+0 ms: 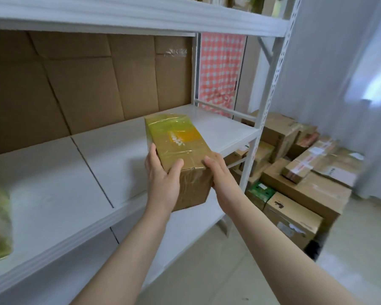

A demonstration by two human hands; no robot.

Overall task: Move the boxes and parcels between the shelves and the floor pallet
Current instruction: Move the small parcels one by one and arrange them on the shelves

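Both arms reach out in front: the left hand (161, 179) clasps the near left side of the taped brown box (185, 148), thumb over its top edge, and the right hand (218, 175) has its fingers curled round the near right corner. The box lies lengthwise on the white middle shelf (53, 194) with its near end jutting past the front lip, though whether its weight fully rests there is hard to tell. Beyond the rack's right post, a pile of cartons (306, 186) sits on the floor.

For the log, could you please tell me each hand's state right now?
The left hand grips the taped box.
The right hand grips the same box.
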